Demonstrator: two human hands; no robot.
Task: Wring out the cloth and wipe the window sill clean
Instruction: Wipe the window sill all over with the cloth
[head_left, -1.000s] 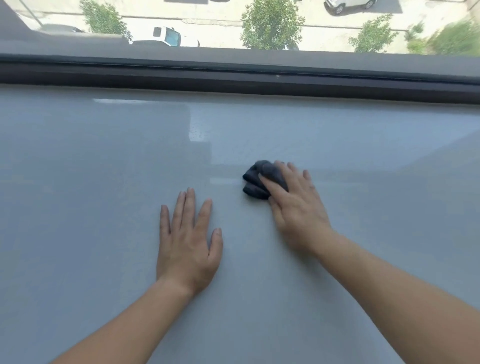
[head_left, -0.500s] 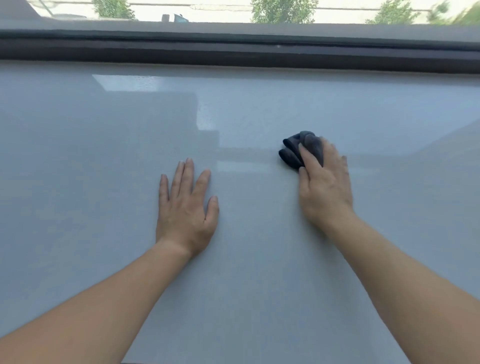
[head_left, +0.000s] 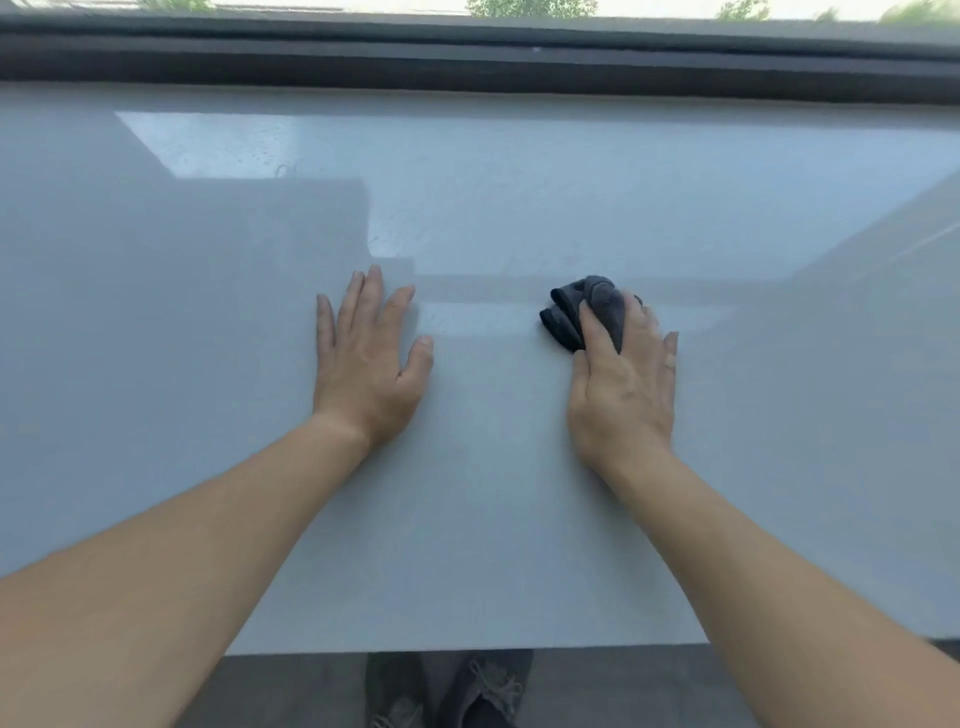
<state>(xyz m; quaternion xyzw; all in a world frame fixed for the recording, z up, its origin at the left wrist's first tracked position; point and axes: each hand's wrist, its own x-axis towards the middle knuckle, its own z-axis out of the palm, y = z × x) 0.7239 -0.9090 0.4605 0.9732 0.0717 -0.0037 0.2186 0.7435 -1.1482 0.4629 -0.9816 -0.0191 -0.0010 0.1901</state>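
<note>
Sliding the bunched dark grey cloth (head_left: 574, 314) right of centre on the pale glossy window sill (head_left: 493, 545), my right grip (head_left: 623, 384) curls round it; left grip (head_left: 363, 364) stays spread flat. Wiping's progressing.

No readable text, labels, brands or numbers anywhere in view. Glossy pale grey window sill (head_left: 493, 519), crumpled dark grey cloth (head_left: 574, 312) and dark window frame (head_left: 467, 70) all show plain, unmarked surfaces. Grey lace-up shoes (head_left: 483, 691) at the bottom edge are too blurred to make out any logo.
</note>
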